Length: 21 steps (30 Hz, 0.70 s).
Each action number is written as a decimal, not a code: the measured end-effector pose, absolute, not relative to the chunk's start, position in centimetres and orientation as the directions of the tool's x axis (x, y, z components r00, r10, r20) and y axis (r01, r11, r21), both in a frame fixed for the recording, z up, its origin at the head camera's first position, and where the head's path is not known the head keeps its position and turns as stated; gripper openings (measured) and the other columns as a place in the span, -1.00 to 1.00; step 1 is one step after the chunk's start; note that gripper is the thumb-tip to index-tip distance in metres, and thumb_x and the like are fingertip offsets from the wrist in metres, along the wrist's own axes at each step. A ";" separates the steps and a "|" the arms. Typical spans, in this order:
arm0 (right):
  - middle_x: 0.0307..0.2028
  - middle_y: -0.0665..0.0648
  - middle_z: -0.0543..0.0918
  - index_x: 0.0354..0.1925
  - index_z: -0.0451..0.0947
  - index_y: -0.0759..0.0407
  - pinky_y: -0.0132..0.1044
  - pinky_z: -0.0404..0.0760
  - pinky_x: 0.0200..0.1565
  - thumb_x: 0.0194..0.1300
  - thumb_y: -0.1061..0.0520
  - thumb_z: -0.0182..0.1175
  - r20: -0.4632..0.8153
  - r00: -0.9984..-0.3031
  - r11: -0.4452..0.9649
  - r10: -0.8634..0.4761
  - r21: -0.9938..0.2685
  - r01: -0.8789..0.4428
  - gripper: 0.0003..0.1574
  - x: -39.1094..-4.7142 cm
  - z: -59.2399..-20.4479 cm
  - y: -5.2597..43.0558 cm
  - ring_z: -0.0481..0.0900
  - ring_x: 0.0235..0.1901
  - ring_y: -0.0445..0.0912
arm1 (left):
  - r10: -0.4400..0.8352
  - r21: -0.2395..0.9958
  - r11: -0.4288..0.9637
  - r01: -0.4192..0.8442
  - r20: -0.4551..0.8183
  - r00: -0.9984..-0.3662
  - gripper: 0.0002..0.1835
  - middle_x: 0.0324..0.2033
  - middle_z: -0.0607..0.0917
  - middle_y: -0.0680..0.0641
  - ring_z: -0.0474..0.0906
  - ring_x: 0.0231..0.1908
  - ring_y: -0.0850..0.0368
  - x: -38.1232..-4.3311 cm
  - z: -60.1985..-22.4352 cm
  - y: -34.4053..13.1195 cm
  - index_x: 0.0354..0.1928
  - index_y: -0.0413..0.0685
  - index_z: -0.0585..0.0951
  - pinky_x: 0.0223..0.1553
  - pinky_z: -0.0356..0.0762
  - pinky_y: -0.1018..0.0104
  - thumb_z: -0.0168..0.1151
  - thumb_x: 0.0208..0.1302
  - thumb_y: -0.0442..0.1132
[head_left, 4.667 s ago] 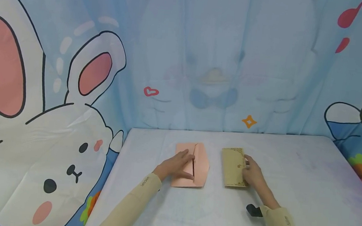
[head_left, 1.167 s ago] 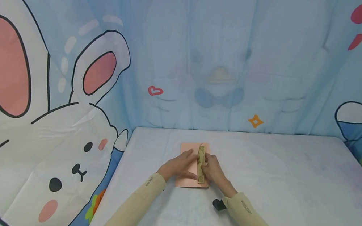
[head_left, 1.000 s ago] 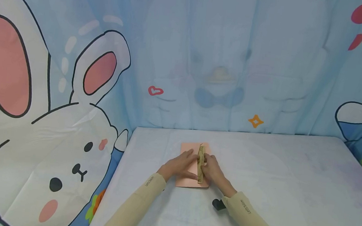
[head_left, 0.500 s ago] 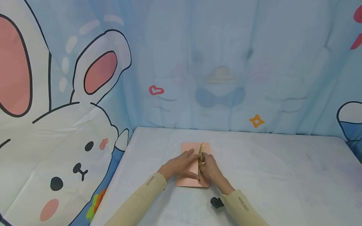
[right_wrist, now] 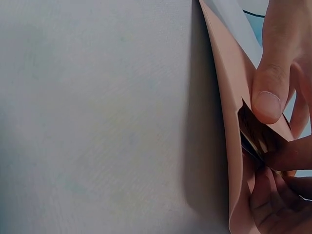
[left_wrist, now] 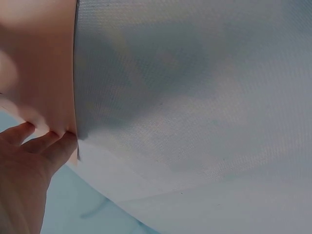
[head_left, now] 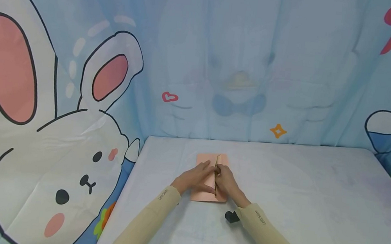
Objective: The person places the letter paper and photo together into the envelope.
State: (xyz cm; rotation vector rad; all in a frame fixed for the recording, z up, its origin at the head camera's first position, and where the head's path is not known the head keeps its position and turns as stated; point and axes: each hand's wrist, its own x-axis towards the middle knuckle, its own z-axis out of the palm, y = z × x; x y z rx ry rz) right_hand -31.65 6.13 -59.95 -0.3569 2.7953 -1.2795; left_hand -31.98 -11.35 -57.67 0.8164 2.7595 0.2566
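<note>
A pink paper envelope (head_left: 203,196) lies on the table with its long slit upright in the head view. My left hand (head_left: 194,177) rests on its left part, thumb and fingers spread, the tips along the slit. Most of a tan patterned card (right_wrist: 258,132) is hidden inside the envelope; in the head view only a thin strip of it shows at the slit. From the right, my right hand (head_left: 226,181) pinches this strip, its fingertips in the opening. A thumb lies on the envelope's edge above the card in the right wrist view.
A pale cloth covers the table (head_left: 298,194). Behind it hangs a blue cartoon curtain (head_left: 187,58) with a large rabbit (head_left: 101,183) at the left. A small black object (head_left: 231,217) sits at my right sleeve cuff.
My right hand has brought the card from the right over to the envelope and slid it leftwards into the slit, its visible part narrowing to a thin strip. The left hand has stayed on the envelope.
</note>
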 end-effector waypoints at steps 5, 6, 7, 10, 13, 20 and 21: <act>0.02 0.51 0.57 0.23 0.41 0.58 0.15 0.56 0.16 0.45 0.30 -0.01 0.102 -0.968 0.644 -0.231 -0.729 -0.230 -0.51 -31.5 -59.9 6.5 0.57 0.08 0.31 | 0.536 0.236 0.839 0.490 -0.203 -0.820 0.01 0.61 -0.04 -0.10 -0.02 0.58 -0.03 -31.9 -57.3 -10.8 0.55 0.44 0.11 0.39 0.35 -0.08 0.20 0.10 0.52; 0.02 0.50 0.56 0.23 0.41 0.57 0.13 0.56 0.14 0.46 0.28 0.00 0.094 -0.970 0.652 -0.223 -0.725 -0.220 -0.52 -31.4 -59.9 6.6 0.57 0.06 0.28 | 0.530 0.236 0.843 0.484 -0.208 -0.822 0.01 0.61 -0.05 -0.09 -0.03 0.59 -0.04 -31.8 -57.2 -10.7 0.55 0.45 0.11 0.39 0.34 -0.11 0.20 0.10 0.52; 0.03 0.50 0.55 0.24 0.41 0.57 0.12 0.56 0.13 0.47 0.26 0.01 0.084 -0.973 0.663 -0.213 -0.719 -0.207 -0.51 -31.2 -59.9 6.8 0.57 0.05 0.26 | 0.524 0.237 0.847 0.476 -0.216 -0.824 0.01 0.62 -0.06 -0.08 -0.04 0.59 -0.05 -31.8 -57.2 -10.6 0.55 0.46 0.12 0.39 0.33 -0.13 0.21 0.09 0.52; 0.06 0.46 0.53 0.28 0.38 0.54 0.10 0.56 0.12 0.47 0.20 0.05 0.050 -0.984 0.693 -0.171 -0.704 -0.156 -0.45 -30.6 -60.1 7.2 0.54 0.04 0.20 | 0.503 0.227 0.861 0.456 -0.238 -0.831 0.00 0.62 -0.08 -0.06 -0.05 0.59 -0.09 -31.4 -57.0 -10.2 0.54 0.47 0.15 0.39 0.32 -0.18 0.23 0.08 0.51; 0.03 0.42 0.54 0.31 0.35 0.53 0.07 0.57 0.08 0.46 0.19 0.06 0.032 -0.990 0.687 -0.139 -0.717 -0.120 -0.42 -30.1 -60.2 7.9 0.54 -0.03 0.14 | 0.495 0.205 0.867 0.454 -0.252 -0.831 -0.02 0.62 -0.08 -0.08 -0.05 0.58 -0.18 -31.0 -56.8 -10.1 0.54 0.50 0.16 0.38 0.32 -0.20 0.24 0.09 0.50; 0.03 0.42 0.55 0.32 0.32 0.52 0.06 0.59 0.04 0.45 0.18 0.05 0.020 -0.994 0.672 -0.103 -0.735 -0.085 -0.39 -29.6 -60.4 10.1 0.56 -0.04 0.15 | 0.476 0.081 0.877 0.473 -0.282 -0.833 -0.07 0.61 -0.08 -0.17 -0.06 0.57 -0.29 -29.8 -56.3 -9.7 0.58 0.49 0.02 0.47 0.18 -0.12 0.05 0.25 0.51; 0.04 0.43 0.55 0.33 0.32 0.52 0.06 0.60 0.04 0.45 0.17 0.05 0.020 -0.995 0.670 -0.098 -0.738 -0.081 -0.39 -29.6 -60.5 10.4 0.57 -0.04 0.16 | 0.473 0.063 0.877 0.476 -0.284 -0.834 -0.08 0.61 -0.08 -0.17 -0.06 0.57 -0.29 -29.6 -56.3 -9.7 0.59 0.47 0.00 0.48 0.16 -0.11 0.00 0.27 0.52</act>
